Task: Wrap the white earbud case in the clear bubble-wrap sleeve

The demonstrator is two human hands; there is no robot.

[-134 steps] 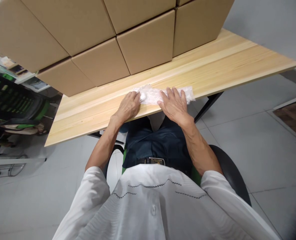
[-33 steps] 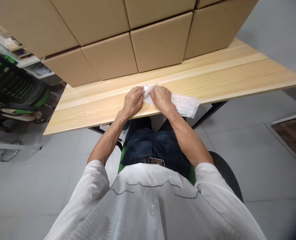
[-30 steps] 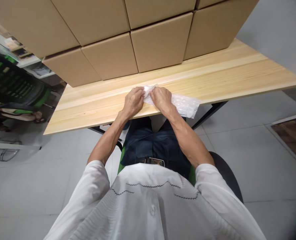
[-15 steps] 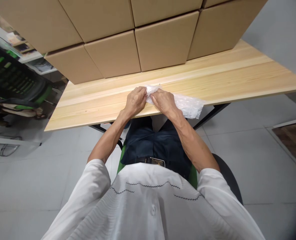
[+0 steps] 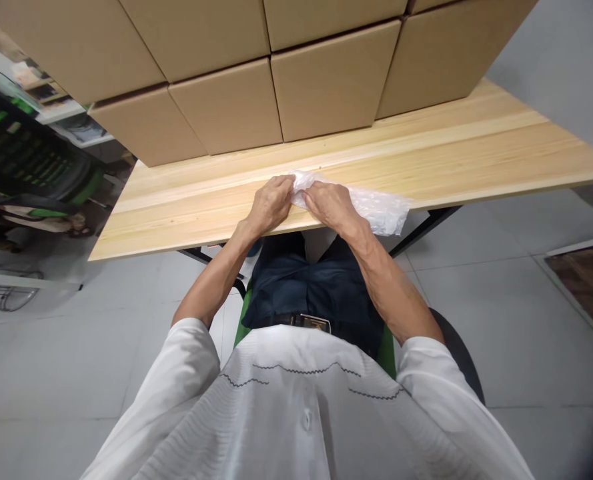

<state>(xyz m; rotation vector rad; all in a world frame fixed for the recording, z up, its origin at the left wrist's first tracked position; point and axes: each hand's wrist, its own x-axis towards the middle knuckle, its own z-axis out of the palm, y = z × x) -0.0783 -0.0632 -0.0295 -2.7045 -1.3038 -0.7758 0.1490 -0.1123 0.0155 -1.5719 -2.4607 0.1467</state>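
Observation:
A strip of clear bubble wrap [image 5: 383, 208] lies near the front edge of the wooden table, its right end reaching past that edge. My left hand [image 5: 272, 203] is closed on its bunched left end, fingers curled at the crumpled plastic. Close beside it, my right hand [image 5: 331, 205] also grips the bubble wrap, the thumb and fingers pressed together. The gap between the two hands is narrow. Whether anything is wrapped inside the plastic is hidden by my fingers.
Stacked cardboard boxes [image 5: 336, 87] line the back of the wooden table [image 5: 186, 207]. A dark office chair [image 5: 26, 160] and shelves stand at the left. Beneath me is a green seat [image 5: 387, 353], and my legs are under the table.
Both hands stay on the bubble wrap at nearly the same spot. My right hand and forearm have shifted very slightly to the right.

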